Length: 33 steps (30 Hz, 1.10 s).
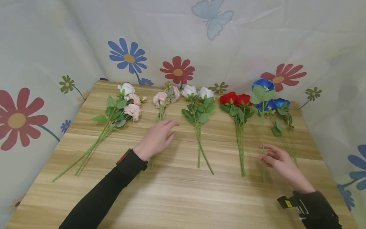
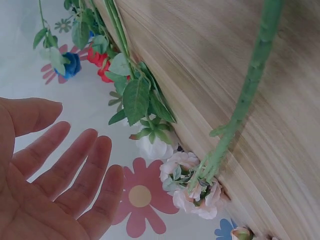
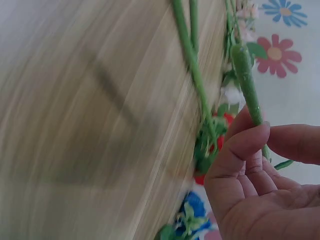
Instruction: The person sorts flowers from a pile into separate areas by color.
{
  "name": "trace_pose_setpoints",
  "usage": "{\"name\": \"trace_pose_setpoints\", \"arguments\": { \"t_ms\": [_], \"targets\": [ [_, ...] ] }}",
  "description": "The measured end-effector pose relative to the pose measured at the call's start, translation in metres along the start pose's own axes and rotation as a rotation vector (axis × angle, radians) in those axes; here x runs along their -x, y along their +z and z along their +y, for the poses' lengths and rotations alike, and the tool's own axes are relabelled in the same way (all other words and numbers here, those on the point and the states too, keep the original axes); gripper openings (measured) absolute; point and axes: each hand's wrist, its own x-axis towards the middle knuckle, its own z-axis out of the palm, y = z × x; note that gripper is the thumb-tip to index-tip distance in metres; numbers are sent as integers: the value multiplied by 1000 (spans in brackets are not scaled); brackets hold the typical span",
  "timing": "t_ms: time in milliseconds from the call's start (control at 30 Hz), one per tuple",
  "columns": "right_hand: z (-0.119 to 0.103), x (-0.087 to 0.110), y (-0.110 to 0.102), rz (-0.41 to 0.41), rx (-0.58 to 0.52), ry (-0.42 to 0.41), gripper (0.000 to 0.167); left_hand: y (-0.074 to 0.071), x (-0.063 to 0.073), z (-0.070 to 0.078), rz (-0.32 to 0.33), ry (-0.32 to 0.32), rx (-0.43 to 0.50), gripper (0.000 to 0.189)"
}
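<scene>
My right hand [image 1: 275, 159] pinches the green stem of a blue rose [image 1: 263, 84] between thumb and fingers. That rose stands roughly upright, raised over the table, and the cut end of its stem [image 3: 244, 72] pokes out past the fingertips in the right wrist view. Other blue roses [image 1: 281, 103] lie just behind it, partly covered by its leaves. My left hand [image 1: 155, 138] holds nothing; its fingers [image 2: 82, 172] are spread and loosely extended. It hovers over the stems of the pale pink flowers [image 1: 160, 98], hiding part of them.
Red roses [image 1: 235, 99] and white roses [image 1: 197, 92] lie between my hands. At the left is a mixed bunch of white and pink flowers [image 1: 132, 109]. All rest on the wooden table [image 1: 183, 197], whose back and sides meet a flower-printed cloth [image 1: 160, 25].
</scene>
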Motion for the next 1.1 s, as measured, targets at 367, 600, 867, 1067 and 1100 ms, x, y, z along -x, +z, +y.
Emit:
{"name": "trace_pose_setpoints", "arguments": {
  "t_ms": [367,600,867,1067,1100],
  "targets": [
    [38,17,-45,103,192,30,46,0,2,-2,2,-1,-2,32],
    [52,22,-68,66,412,142,52,-1,2,-2,-2,-5,-9,31],
    [68,23,-75,134,533,97,44,0,3,-5,-4,-10,-17,30],
    [74,23,-76,152,590,84,40,2,4,-6,-10,-15,-12,30],
    [75,23,-76,150,597,87,39,2,4,-6,-11,-16,-10,30]
  ]
}}
